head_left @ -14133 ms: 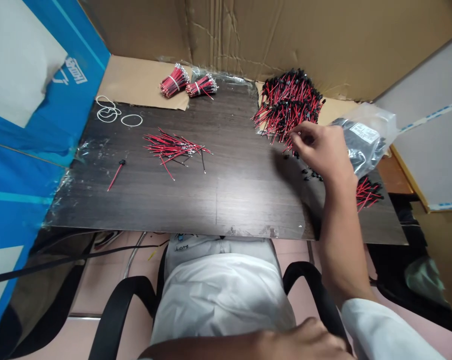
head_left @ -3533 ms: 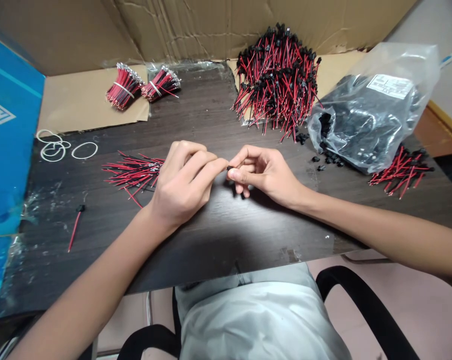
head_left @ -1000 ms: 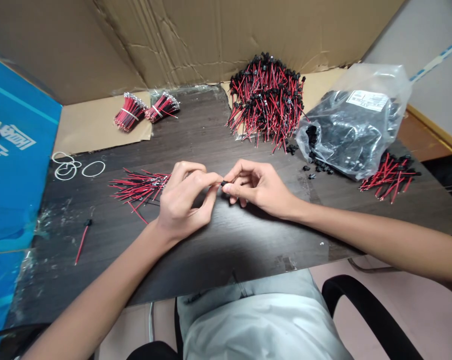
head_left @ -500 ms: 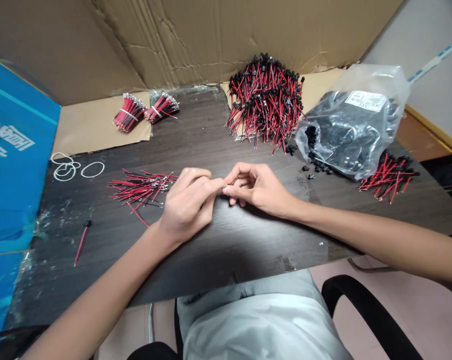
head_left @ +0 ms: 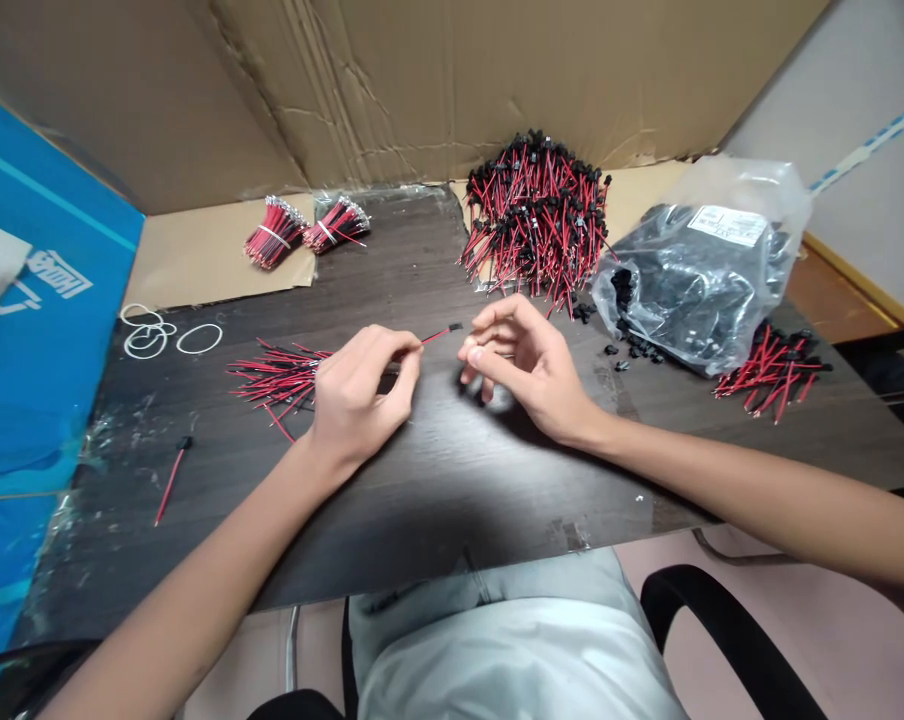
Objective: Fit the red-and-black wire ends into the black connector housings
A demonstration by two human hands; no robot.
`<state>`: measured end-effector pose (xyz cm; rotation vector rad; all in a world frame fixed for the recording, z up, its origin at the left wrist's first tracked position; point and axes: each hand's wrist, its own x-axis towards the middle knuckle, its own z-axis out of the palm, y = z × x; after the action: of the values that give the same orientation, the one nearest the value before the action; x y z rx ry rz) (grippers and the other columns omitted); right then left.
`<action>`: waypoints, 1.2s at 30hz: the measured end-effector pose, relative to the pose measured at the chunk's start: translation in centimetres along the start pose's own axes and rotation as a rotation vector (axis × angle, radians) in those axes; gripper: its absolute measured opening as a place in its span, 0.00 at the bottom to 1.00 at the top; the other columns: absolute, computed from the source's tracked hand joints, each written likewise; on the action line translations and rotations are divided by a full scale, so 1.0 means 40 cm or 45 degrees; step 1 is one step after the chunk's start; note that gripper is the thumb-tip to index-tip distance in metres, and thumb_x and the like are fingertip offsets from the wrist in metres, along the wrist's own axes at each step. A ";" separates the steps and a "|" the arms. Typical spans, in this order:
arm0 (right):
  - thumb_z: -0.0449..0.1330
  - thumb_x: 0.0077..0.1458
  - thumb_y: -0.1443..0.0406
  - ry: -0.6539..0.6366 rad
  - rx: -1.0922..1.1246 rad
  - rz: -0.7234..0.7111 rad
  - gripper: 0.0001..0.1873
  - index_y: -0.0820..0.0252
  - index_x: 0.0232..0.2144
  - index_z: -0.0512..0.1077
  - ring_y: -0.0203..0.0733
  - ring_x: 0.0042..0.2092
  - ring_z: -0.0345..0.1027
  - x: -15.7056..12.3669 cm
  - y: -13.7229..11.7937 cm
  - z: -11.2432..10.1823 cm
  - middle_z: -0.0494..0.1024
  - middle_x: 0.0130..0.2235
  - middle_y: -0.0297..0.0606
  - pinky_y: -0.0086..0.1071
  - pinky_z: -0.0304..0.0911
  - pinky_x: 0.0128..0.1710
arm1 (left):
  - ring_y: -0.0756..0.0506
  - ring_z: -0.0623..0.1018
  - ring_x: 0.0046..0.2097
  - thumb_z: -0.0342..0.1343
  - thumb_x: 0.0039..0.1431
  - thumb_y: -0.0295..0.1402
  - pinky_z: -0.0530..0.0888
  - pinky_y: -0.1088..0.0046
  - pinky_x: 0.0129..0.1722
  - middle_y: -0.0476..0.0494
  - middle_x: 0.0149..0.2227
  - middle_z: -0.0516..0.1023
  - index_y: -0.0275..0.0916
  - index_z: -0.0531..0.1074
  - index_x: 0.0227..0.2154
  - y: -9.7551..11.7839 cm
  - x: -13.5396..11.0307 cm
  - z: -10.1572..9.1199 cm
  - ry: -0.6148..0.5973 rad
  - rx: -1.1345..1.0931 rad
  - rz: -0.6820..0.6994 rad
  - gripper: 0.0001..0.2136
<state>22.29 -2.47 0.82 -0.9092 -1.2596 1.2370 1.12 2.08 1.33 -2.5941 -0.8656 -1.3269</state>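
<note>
Grip first: our left hand (head_left: 358, 392) has thumb and forefinger pinched on a short red wire (head_left: 435, 336). The wire pokes out to the right, just above the surface (head_left: 452, 480), with a small black connector (head_left: 456, 327) on its free end. That tip hangs in the gap between our two hands, not touching either.

Our right hand (head_left: 531, 368) sits just beside it with the fingers loosely curled and the thumb and forefinger apart. There's a dark blur under the fingers, and honestly we can't tell whether that grip has anything in it.

Right behind our left hand is a loose fan of red and black wires (head_left: 276, 372) lying flat. Further left one wire with a connector (head_left: 173, 468) lies on its own, and a few white rubber bands (head_left: 171, 338) sit near the blue box (head_left: 39, 300).

At the back left, two banded bundles (head_left: 306, 228) rest by the edge of the cardboard sheet (head_left: 197, 255). At the back middle there's a big heap of wires with connectors on (head_left: 538, 205).

To its right is a clear plastic bag of black connectors (head_left: 703, 285), with a few spilled connectors (head_left: 624, 345) at its mouth. Just past the bag is a smaller pile of wires (head_left: 771, 365).
</note>
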 end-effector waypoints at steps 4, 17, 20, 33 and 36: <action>0.61 0.69 0.61 -0.176 -0.519 -0.245 0.15 0.54 0.56 0.70 0.41 0.49 0.80 -0.019 0.000 0.005 0.82 0.51 0.41 0.32 0.76 0.42 | 0.52 0.78 0.32 0.60 0.64 0.22 0.75 0.78 0.36 0.49 0.32 0.80 0.37 0.75 0.37 0.007 -0.003 0.004 0.016 -0.022 -0.009 0.04; 0.59 0.71 0.60 0.026 -0.659 -0.406 0.12 0.55 0.50 0.79 0.42 0.48 0.79 0.006 -0.066 -0.019 0.84 0.50 0.39 0.36 0.76 0.47 | 0.48 0.84 0.42 0.62 0.64 0.23 0.79 0.74 0.44 0.41 0.45 0.85 0.36 0.75 0.52 0.036 -0.004 -0.013 -0.094 -0.176 0.152 0.14; 0.61 0.70 0.58 0.292 -0.776 -0.490 0.10 0.54 0.45 0.81 0.43 0.44 0.77 0.046 -0.109 -0.087 0.83 0.46 0.39 0.37 0.74 0.43 | 0.47 0.84 0.43 0.61 0.65 0.24 0.79 0.73 0.45 0.39 0.45 0.85 0.35 0.75 0.52 0.029 -0.003 -0.011 -0.105 -0.176 0.174 0.13; 0.62 0.58 0.72 0.318 -1.873 -0.127 0.10 0.66 0.39 0.84 0.45 0.41 0.80 0.257 -0.141 -0.319 0.86 0.38 0.44 0.37 0.66 0.42 | 0.48 0.80 0.37 0.52 0.71 0.27 0.75 0.73 0.38 0.44 0.37 0.82 0.36 0.76 0.42 -0.025 -0.009 -0.013 -0.388 -0.038 0.194 0.08; 0.60 0.58 0.74 0.327 -2.034 0.064 0.16 0.65 0.48 0.81 0.52 0.50 0.79 0.234 -0.166 -0.268 0.86 0.46 0.47 0.40 0.67 0.47 | 0.47 0.80 0.38 0.50 0.72 0.28 0.76 0.72 0.39 0.43 0.38 0.83 0.36 0.77 0.43 -0.034 -0.009 -0.018 -0.461 -0.031 0.180 0.09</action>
<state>32.88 7.04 7.47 -2.0855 -1.9162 -0.1474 -0.28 2.81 1.29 -2.9025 -0.6928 -0.8514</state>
